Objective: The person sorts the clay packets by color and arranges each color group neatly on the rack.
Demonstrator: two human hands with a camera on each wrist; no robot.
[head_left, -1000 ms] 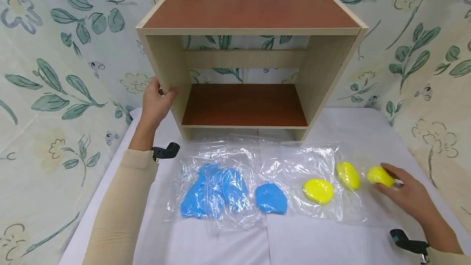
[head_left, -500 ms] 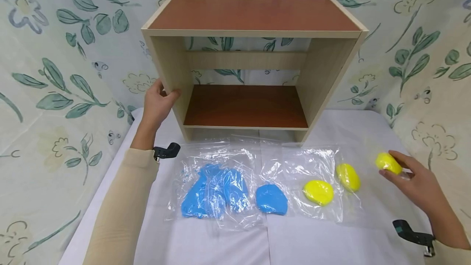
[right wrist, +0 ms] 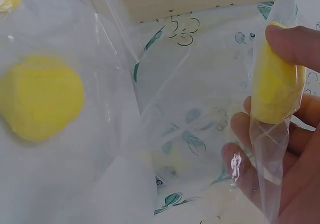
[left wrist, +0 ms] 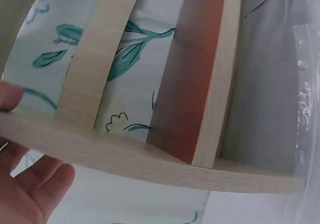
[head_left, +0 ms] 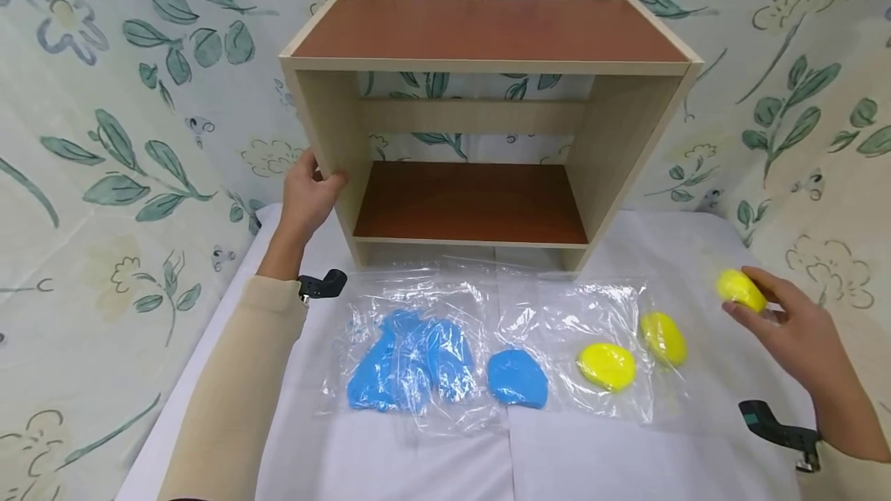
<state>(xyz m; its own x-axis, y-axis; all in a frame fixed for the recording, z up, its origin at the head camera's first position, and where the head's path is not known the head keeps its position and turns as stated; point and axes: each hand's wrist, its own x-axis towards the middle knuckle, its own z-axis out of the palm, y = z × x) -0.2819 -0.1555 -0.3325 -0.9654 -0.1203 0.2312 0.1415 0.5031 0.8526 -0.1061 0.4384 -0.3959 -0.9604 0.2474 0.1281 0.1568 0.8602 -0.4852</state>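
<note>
My left hand (head_left: 307,195) grips the left side panel of a small wooden shelf unit (head_left: 487,31) with red-brown boards. In the left wrist view the thumb lies on one side of the panel edge (left wrist: 135,159), the fingers on the other. At the right, my right hand (head_left: 800,331) pinches a yellow lump of clay-like material (head_left: 741,290) in clear plastic, between thumb and fingers. The right wrist view shows this plastic film (right wrist: 270,149) hanging below the lump. Two more yellow lumps in clear plastic, one nearer (head_left: 607,366) and one beside it (head_left: 663,338), lie left of that hand.
Blue lumps in clear bags (head_left: 411,362) and a separate blue lump (head_left: 517,378) lie in front of the shelf unit. A white cloth (head_left: 390,462) covers the table. Flowered fabric (head_left: 139,253) hangs behind and at both sides.
My right hand has moved up and slightly right with the yellow lump, away from the other two. My left hand stays on the shelf's side panel. The head view has shifted slightly.
</note>
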